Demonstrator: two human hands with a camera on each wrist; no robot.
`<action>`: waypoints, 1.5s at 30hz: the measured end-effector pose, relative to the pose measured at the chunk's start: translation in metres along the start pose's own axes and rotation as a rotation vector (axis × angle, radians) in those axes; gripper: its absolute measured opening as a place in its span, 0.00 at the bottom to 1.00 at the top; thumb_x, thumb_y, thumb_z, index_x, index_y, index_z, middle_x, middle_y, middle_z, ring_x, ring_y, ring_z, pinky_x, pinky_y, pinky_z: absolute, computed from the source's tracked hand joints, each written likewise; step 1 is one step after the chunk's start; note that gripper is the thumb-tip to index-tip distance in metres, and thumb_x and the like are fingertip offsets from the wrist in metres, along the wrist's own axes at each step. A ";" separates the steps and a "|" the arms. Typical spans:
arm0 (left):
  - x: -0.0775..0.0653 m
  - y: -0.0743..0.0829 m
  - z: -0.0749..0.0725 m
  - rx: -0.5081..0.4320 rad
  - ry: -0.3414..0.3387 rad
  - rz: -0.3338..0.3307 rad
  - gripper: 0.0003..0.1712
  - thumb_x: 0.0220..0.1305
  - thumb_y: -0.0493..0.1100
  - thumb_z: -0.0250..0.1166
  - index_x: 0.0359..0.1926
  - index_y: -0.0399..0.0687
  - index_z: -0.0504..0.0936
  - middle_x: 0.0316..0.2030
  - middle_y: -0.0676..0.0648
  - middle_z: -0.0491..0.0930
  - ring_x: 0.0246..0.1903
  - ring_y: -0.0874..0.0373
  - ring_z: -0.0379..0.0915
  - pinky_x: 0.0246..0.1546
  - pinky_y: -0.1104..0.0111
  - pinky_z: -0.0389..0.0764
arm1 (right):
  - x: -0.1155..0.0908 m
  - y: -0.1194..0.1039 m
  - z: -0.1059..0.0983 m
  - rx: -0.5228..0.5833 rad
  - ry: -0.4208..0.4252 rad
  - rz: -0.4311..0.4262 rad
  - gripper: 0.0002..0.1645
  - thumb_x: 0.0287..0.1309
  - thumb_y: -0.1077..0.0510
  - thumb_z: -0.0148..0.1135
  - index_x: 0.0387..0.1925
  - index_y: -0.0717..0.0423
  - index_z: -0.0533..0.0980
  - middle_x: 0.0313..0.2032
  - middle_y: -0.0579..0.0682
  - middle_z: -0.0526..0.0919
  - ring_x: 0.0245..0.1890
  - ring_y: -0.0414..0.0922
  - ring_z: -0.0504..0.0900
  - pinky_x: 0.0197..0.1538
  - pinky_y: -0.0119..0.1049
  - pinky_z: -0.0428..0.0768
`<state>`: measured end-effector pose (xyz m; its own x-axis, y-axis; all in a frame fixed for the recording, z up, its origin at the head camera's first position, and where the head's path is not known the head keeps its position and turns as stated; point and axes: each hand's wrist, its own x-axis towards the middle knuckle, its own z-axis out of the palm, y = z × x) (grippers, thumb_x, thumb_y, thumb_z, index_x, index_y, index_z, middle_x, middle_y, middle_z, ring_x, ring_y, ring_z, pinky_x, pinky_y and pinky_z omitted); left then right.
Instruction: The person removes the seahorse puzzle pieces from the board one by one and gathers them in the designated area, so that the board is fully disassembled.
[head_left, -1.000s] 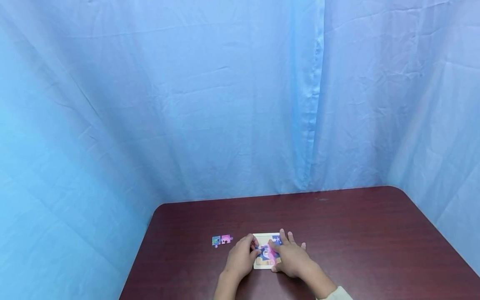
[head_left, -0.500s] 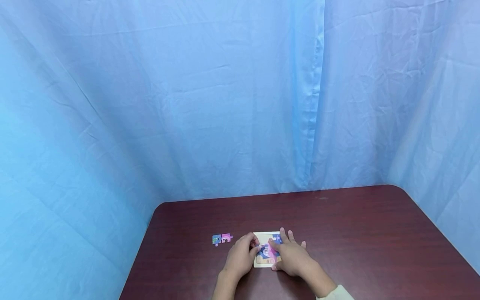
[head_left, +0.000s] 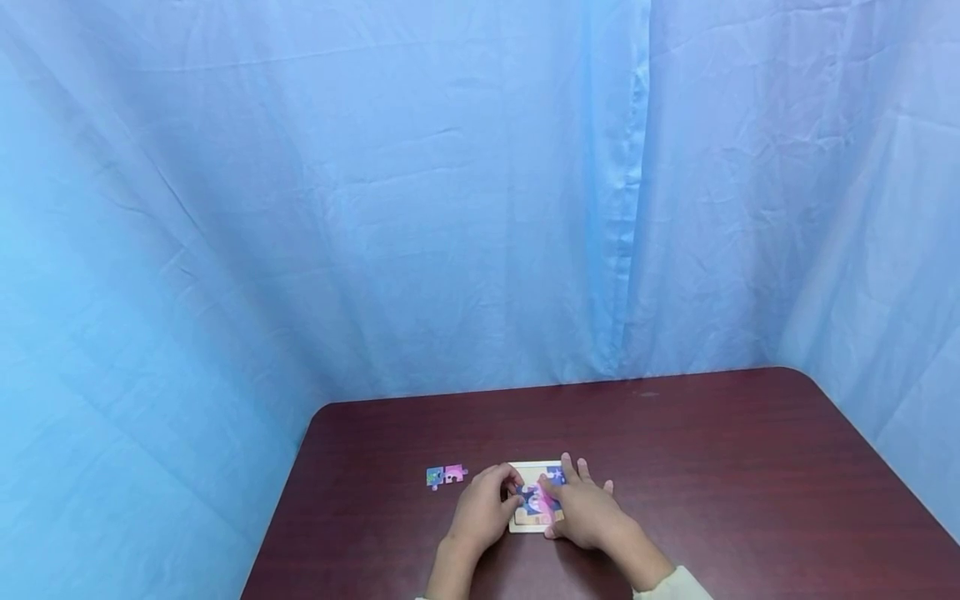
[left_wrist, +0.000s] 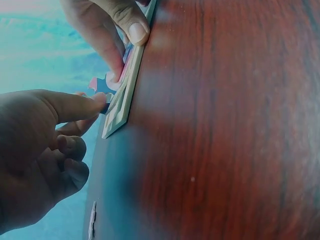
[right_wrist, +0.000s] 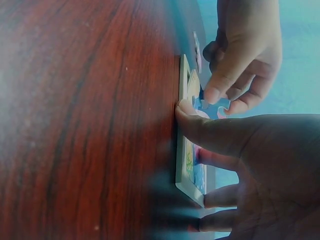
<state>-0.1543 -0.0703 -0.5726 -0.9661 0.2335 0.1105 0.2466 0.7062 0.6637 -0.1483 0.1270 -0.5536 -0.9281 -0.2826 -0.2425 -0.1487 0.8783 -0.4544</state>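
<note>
A small jigsaw puzzle in a pale tray frame (head_left: 536, 464) lies on the table between the two hands. Its picture shows pink, blue and yellow parts, and bare pale tray shows at its upper left. My left hand (head_left: 480, 506) pinches a blue jigsaw piece (left_wrist: 101, 86) between thumb and index finger, low over the tray's left side. My right hand (head_left: 588, 508) rests on the puzzle from the right. Its thumb (right_wrist: 192, 117) lies on the near rim, the index finger presses the picture, and the other fingers stretch straight past the far right side.
Left of the tray, a blue-green jigsaw piece (head_left: 435, 476) and a pink jigsaw piece (head_left: 454, 474) lie side by side. They sit on a dark red-brown table (head_left: 712, 467) with rounded back corners. Blue curtains (head_left: 480, 208) hang behind and along both sides.
Both hands stay at the tray with nearly the same hold; the left fingertips shift slightly at the piece. The whole table scene drifts slightly upward in the head view.
</note>
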 end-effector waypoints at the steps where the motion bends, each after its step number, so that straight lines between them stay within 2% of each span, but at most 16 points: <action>1: 0.000 0.000 0.000 0.007 -0.002 -0.002 0.12 0.60 0.36 0.77 0.37 0.55 0.81 0.32 0.57 0.81 0.32 0.65 0.75 0.35 0.72 0.72 | 0.000 0.000 0.000 0.000 0.002 -0.001 0.50 0.48 0.48 0.83 0.73 0.50 0.74 0.81 0.73 0.53 0.80 0.75 0.52 0.65 0.88 0.54; 6: -0.001 -0.001 0.002 0.073 0.008 0.022 0.14 0.55 0.35 0.79 0.38 0.53 0.85 0.32 0.56 0.80 0.31 0.68 0.72 0.34 0.72 0.73 | 0.000 -0.001 -0.001 -0.006 0.011 -0.010 0.50 0.47 0.47 0.84 0.73 0.50 0.74 0.80 0.73 0.54 0.80 0.75 0.53 0.65 0.88 0.55; 12: -0.002 -0.001 0.002 0.102 0.012 0.036 0.09 0.56 0.36 0.78 0.35 0.54 0.91 0.32 0.57 0.81 0.29 0.72 0.69 0.33 0.73 0.74 | 0.001 -0.002 -0.002 -0.005 0.007 -0.010 0.50 0.48 0.47 0.83 0.73 0.50 0.74 0.81 0.72 0.53 0.80 0.75 0.52 0.65 0.87 0.55; 15: -0.001 -0.001 0.002 0.100 0.011 0.034 0.07 0.55 0.36 0.77 0.31 0.54 0.90 0.30 0.57 0.80 0.28 0.73 0.68 0.32 0.74 0.73 | 0.001 -0.002 -0.002 -0.003 0.007 -0.009 0.50 0.49 0.48 0.83 0.73 0.50 0.74 0.81 0.72 0.53 0.80 0.75 0.52 0.65 0.87 0.55; 21: -0.002 0.001 0.001 0.101 0.011 0.031 0.12 0.48 0.34 0.74 0.23 0.58 0.83 0.27 0.56 0.77 0.26 0.72 0.64 0.29 0.74 0.69 | 0.001 -0.003 -0.002 -0.002 0.006 -0.012 0.50 0.49 0.47 0.83 0.73 0.50 0.74 0.81 0.72 0.53 0.81 0.75 0.52 0.65 0.87 0.55; 24: -0.002 0.000 0.001 0.098 0.013 0.027 0.13 0.50 0.34 0.75 0.24 0.58 0.83 0.27 0.56 0.77 0.25 0.72 0.64 0.29 0.75 0.69 | 0.001 -0.003 -0.002 -0.003 0.011 -0.015 0.50 0.48 0.47 0.83 0.73 0.50 0.74 0.81 0.73 0.53 0.80 0.75 0.52 0.65 0.87 0.55; 29: -0.004 -0.002 0.002 0.093 0.029 0.024 0.10 0.56 0.39 0.79 0.29 0.57 0.85 0.28 0.59 0.78 0.27 0.72 0.68 0.31 0.74 0.71 | 0.000 -0.003 -0.001 -0.006 0.011 -0.016 0.50 0.48 0.47 0.83 0.73 0.50 0.74 0.80 0.73 0.54 0.80 0.76 0.52 0.65 0.88 0.55; 34: -0.004 -0.003 0.002 0.080 0.046 0.012 0.06 0.60 0.47 0.79 0.35 0.56 0.89 0.33 0.59 0.85 0.34 0.66 0.78 0.37 0.68 0.79 | -0.001 -0.003 -0.001 -0.004 0.013 -0.016 0.50 0.47 0.48 0.83 0.72 0.51 0.75 0.80 0.74 0.54 0.80 0.76 0.52 0.64 0.88 0.55; 36: -0.004 -0.004 0.000 0.067 0.049 -0.001 0.06 0.62 0.49 0.77 0.37 0.55 0.91 0.35 0.58 0.88 0.36 0.65 0.81 0.40 0.66 0.81 | -0.001 -0.003 -0.001 0.000 0.013 -0.016 0.50 0.47 0.48 0.83 0.72 0.51 0.75 0.80 0.73 0.54 0.80 0.76 0.52 0.64 0.88 0.55; 41: -0.005 -0.005 -0.004 -0.025 0.044 -0.034 0.08 0.69 0.50 0.71 0.41 0.53 0.92 0.33 0.56 0.89 0.33 0.69 0.78 0.37 0.66 0.80 | -0.001 -0.002 0.000 0.005 0.019 -0.017 0.49 0.47 0.48 0.84 0.72 0.52 0.75 0.80 0.74 0.54 0.80 0.76 0.52 0.64 0.88 0.54; 45: -0.007 -0.007 -0.006 -0.149 0.037 -0.044 0.11 0.74 0.46 0.67 0.45 0.47 0.92 0.38 0.53 0.91 0.41 0.68 0.82 0.45 0.64 0.84 | -0.001 -0.001 0.001 0.009 0.025 -0.017 0.50 0.47 0.49 0.84 0.72 0.52 0.75 0.80 0.74 0.54 0.80 0.76 0.52 0.64 0.89 0.54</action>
<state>-0.1493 -0.0812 -0.5741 -0.9786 0.1777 0.1037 0.1920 0.6075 0.7707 -0.1468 0.1258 -0.5532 -0.9337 -0.2875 -0.2136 -0.1613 0.8700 -0.4659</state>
